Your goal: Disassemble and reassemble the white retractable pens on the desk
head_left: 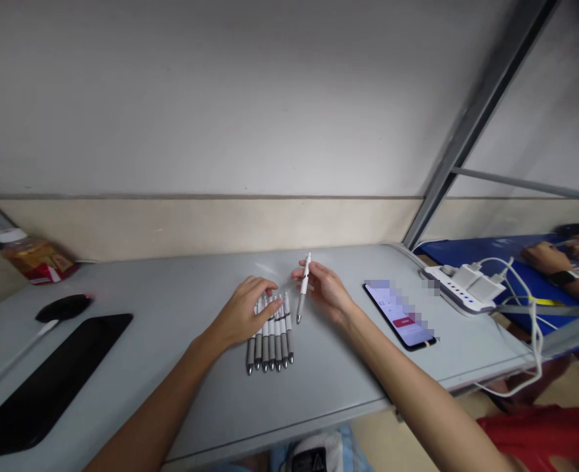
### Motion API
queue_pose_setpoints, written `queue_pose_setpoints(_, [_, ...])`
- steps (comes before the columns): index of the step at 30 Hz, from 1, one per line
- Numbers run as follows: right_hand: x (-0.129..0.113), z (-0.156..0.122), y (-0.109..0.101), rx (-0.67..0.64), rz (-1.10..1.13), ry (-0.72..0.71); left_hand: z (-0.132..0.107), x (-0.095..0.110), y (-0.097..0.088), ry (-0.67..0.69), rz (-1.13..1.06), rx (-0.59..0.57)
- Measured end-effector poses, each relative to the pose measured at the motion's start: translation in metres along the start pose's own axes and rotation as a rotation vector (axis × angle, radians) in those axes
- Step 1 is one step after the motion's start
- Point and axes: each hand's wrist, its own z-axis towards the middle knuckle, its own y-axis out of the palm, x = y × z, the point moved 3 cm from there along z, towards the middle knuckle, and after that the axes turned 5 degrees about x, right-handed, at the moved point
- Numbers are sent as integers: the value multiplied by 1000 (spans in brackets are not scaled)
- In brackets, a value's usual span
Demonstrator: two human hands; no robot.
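Several white-and-grey pens [271,341] lie side by side in a row on the grey desk, their silver tips toward me. Over the upper part of the row rests my left hand [247,305], with fingers and thumb apart; it hides some of the pens' upper ends, and I cannot tell how firmly it touches them. To the right of the row, my right hand [326,288] pinches one more pen [304,282] of the same kind. That pen is tilted, its clicker end up and its tip pointing down toward the desk.
A lit phone [397,314] and a white power strip [459,288] with plugs and cables lie to the right. On the left are a black mouse [63,307], a dark flat slab [58,380] and a bottle [36,255]. Another person's hands [545,259] show at far right.
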Motion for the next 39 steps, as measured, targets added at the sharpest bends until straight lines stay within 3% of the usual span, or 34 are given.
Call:
queue_pose_setpoints(7, [6, 3, 7, -95, 218, 22, -1, 1, 3, -56, -95, -14])
queue_pose_setpoints(12, [11, 3, 8, -87, 221, 28, 0, -1, 5, -119, -112, -13])
queue_pose_setpoints(16, [11, 2, 4, -43, 58, 45, 0, -8, 2, -125, -68, 42])
queue_pose_setpoints(19, [10, 5, 0, -16, -200, 3, -1, -14, 1, -120, 10, 79])
queue_pose_setpoints(23, [8, 6, -2, -92, -483, -93, -1, -17, -1, -83, 60, 118])
queue_pose_setpoints(28, [7, 5, -4, -198, -502, -69, -1, -13, -5, -51, 77, 117])
queue_pose_setpoints(39, [10, 11, -11, -209, -667, -104, -2, -13, -1, -7, 151, 63])
